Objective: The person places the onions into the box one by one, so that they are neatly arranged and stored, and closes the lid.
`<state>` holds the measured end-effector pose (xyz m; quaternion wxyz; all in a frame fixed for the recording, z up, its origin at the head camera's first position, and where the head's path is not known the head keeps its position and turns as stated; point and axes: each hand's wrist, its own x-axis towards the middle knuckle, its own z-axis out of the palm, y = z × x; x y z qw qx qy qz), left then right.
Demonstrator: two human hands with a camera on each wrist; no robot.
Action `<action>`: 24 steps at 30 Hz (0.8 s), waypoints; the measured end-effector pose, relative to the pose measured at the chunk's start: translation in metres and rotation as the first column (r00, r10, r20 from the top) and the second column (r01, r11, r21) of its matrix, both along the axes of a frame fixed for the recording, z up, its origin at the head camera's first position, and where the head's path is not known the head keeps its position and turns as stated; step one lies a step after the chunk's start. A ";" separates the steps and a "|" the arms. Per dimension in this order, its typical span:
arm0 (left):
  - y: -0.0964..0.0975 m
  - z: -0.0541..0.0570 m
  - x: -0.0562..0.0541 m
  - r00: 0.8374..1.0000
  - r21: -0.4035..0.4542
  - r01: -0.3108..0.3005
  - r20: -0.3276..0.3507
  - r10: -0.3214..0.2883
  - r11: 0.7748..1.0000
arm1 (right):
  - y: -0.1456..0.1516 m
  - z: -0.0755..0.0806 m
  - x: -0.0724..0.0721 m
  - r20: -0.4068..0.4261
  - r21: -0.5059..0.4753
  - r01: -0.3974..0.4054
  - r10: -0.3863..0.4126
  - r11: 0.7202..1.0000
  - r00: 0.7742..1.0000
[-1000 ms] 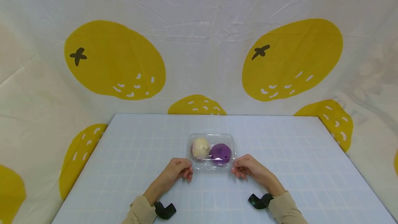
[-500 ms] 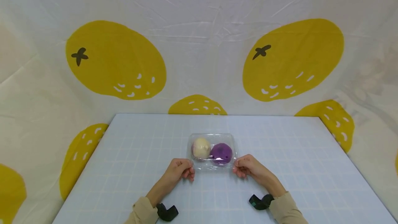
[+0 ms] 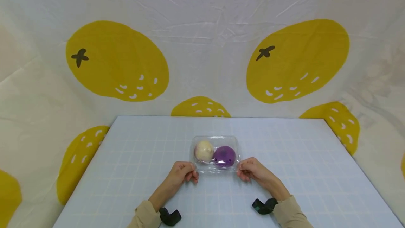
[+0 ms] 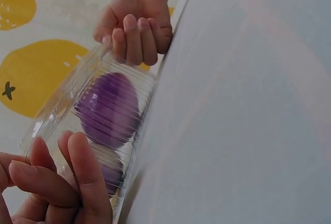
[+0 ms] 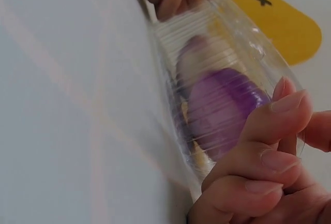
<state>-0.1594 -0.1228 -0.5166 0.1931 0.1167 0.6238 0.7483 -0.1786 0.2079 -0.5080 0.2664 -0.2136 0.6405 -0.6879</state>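
Note:
A clear plastic clamshell box (image 3: 235,141) with ribbed sides sits on the table, its lid down. Inside, on the left, lies a round cream item (image 3: 204,151) with a purplish side. Beside it is a glossy, round purple item (image 3: 225,156). My left hand (image 3: 182,172) pinches the box's near left corner at the rim between thumb and index finger. At the near right corner, my right hand (image 3: 253,170) pinches the rim the same way. The other fingers of both hands curl loosely below it, as the two wrist views show.
The table (image 3: 152,143) has a pale blue, faintly checked top. Behind it and along its sides hangs a white cloth (image 3: 205,52) printed with large yellow fruits. Each wrist wears a black camera mount, one on the left (image 3: 170,216) and one on the right (image 3: 265,206).
My left hand has shifted very slightly to the right at its corner. The box and my right hand have stayed almost still.

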 end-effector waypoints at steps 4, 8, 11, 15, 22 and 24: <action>-0.001 -0.001 0.000 1.000 0.003 0.003 0.004 -0.003 1.000 | 0.000 0.001 0.000 0.026 0.008 -0.001 0.001 1.000 1.000; 0.000 -0.002 -0.001 1.000 0.001 -0.023 0.018 0.023 1.000 | -0.001 0.002 0.000 0.054 0.035 -0.013 0.011 0.999 0.998; 0.001 -0.002 -0.001 0.998 -0.001 -0.053 0.044 0.053 0.999 | -0.001 0.002 0.000 0.063 0.054 -0.014 0.011 0.998 0.998; 0.002 -0.004 -0.002 0.996 0.000 -0.067 0.059 0.067 0.998 | 0.002 0.001 -0.002 0.069 0.063 -0.020 0.015 0.998 0.998; -0.001 -0.004 -0.004 0.998 -0.020 -0.025 0.054 0.026 0.999 | 0.008 0.000 -0.004 0.079 0.043 -0.045 0.041 0.998 0.996; -0.002 -0.001 -0.004 0.998 -0.039 0.001 0.068 0.001 0.999 | 0.012 0.003 -0.005 0.061 0.052 -0.056 0.053 0.997 0.997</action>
